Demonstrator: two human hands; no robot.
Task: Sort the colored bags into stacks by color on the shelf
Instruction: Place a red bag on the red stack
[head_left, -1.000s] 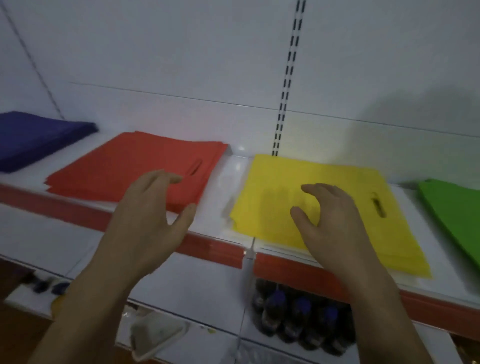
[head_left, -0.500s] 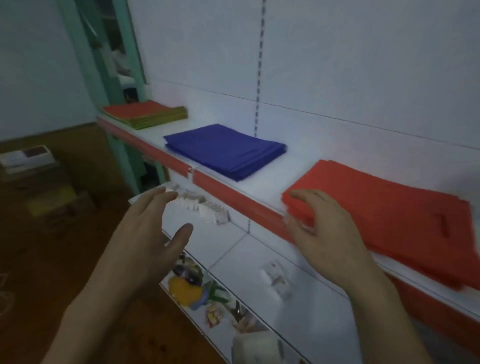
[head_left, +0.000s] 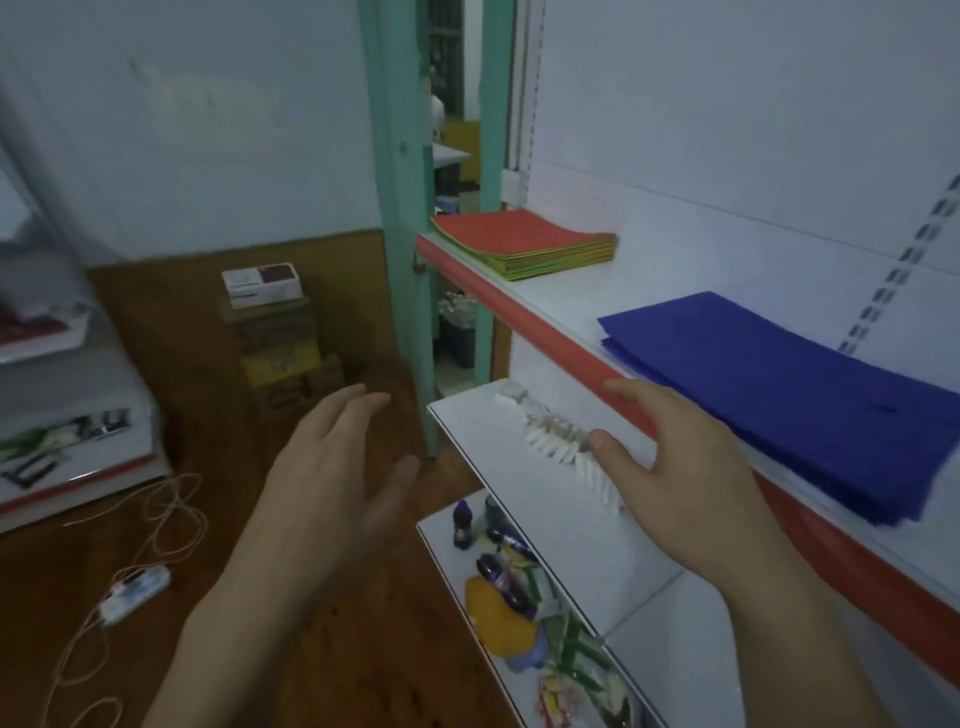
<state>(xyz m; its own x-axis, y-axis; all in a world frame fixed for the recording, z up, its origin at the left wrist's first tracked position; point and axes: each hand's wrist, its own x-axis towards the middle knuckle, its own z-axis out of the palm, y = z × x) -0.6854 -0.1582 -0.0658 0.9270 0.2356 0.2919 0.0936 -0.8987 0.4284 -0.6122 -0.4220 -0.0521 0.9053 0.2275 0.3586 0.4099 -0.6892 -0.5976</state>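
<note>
Since half a second ago the view has swung further left along the shelf (head_left: 566, 296): the red stack has passed out of frame, the blue stack (head_left: 810, 395) now lies at the right, and the mixed stack (head_left: 524, 244) at the shelf's far end, red on top with yellow and green edges showing beneath, has come fully into sight. Assessment: the person is returning to the mixed stack for the next bag, so sorting is not finished, and that stack remains well beyond both hands. Left hand (head_left: 332, 467): empty, fingers extended and relaxed, held in the air off the shelf over the floor. Right hand (head_left: 675, 467): empty, fingers loosely spread, its fingertips (head_left: 621, 388) at the red front lip of the shelf just beside the blue stack. Whether they touch the lip cannot be determined. Neither hand touches a bag.
</note>
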